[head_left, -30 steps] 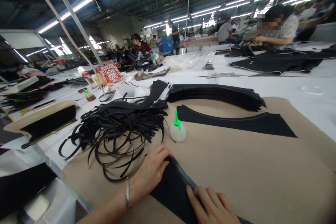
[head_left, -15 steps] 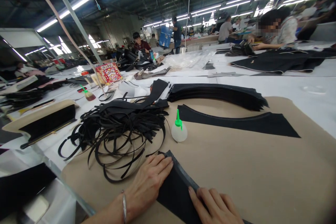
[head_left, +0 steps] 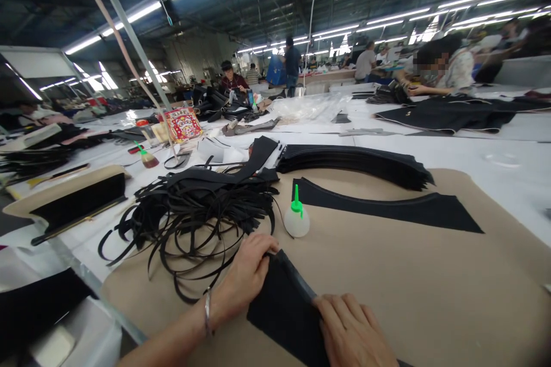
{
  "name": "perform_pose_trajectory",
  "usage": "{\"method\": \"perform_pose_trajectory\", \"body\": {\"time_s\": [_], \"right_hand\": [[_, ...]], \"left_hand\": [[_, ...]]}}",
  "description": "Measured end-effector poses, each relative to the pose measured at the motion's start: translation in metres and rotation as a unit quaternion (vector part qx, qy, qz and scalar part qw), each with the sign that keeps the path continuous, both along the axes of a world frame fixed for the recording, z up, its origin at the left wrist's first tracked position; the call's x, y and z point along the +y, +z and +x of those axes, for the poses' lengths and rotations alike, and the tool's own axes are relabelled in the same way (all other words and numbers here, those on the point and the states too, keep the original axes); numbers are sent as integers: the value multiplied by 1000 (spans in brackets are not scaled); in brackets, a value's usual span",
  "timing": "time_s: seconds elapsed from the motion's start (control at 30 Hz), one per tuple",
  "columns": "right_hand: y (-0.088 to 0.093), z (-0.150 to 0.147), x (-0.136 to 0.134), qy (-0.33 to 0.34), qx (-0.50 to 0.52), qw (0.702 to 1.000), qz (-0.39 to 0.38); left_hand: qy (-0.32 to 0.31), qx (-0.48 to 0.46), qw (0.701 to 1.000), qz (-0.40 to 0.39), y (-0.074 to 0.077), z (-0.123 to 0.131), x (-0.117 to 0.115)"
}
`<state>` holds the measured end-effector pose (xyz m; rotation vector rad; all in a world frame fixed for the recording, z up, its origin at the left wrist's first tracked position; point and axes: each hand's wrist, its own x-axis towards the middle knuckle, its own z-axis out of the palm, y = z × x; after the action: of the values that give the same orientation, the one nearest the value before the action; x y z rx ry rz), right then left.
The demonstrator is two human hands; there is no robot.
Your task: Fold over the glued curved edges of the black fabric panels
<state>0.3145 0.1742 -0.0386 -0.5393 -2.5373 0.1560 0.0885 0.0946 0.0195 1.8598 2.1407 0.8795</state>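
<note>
A black, leather-like panel [head_left: 286, 307] with a grey strip along its curved edge lies at the front of the brown mat. My left hand [head_left: 252, 266] is closed on the panel's far end, thumb and fingers pinching the corner. Farther down the same curved edge, my right hand [head_left: 355, 330] presses on the panel with its fingers bent and close together; its thumb is mostly hidden. Just beyond the panel stands a round squeeze bottle [head_left: 297, 222] with a green nozzle. A tangle of black strips [head_left: 202, 200] lies beside my left hand.
A stack of curved black panels [head_left: 353, 163] and one single panel [head_left: 387, 203] lie at the mat's far side. The brown mat [head_left: 430, 281] covers the near table. A pole [head_left: 138, 40] rises at left. A co-worker [head_left: 447, 66] leans over black pieces at right.
My left hand has gone from lying flat on the panel's far end to pinching its corner. My right hand has shifted slightly along the edge, its fingers now closer together. The view has tilted slightly.
</note>
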Motion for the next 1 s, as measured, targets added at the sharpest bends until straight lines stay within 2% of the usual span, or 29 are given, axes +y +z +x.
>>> {"method": "perform_pose_trajectory", "body": {"time_s": [0.17,0.27,0.37,0.5,0.8,1.0], "right_hand": [[8,-24,-1,-47,-38,996,-67],[22,-47,-4,-105,-74,984,-127],[38,-66,-6,-135,-117,964,-196],[47,-76,-4,-140,-133,954,-229],[47,-75,-1,-142,-120,950,-252],[36,-69,-8,-111,-88,956,-257]], "left_hand": [[-112,45,989,-80,11,-10,24],[-173,69,975,-119,13,-12,37],[-205,84,964,-144,14,-14,47],[-220,88,959,-156,13,-19,53],[-230,84,961,-126,12,-23,47],[-237,110,962,-82,7,-25,41]]}}
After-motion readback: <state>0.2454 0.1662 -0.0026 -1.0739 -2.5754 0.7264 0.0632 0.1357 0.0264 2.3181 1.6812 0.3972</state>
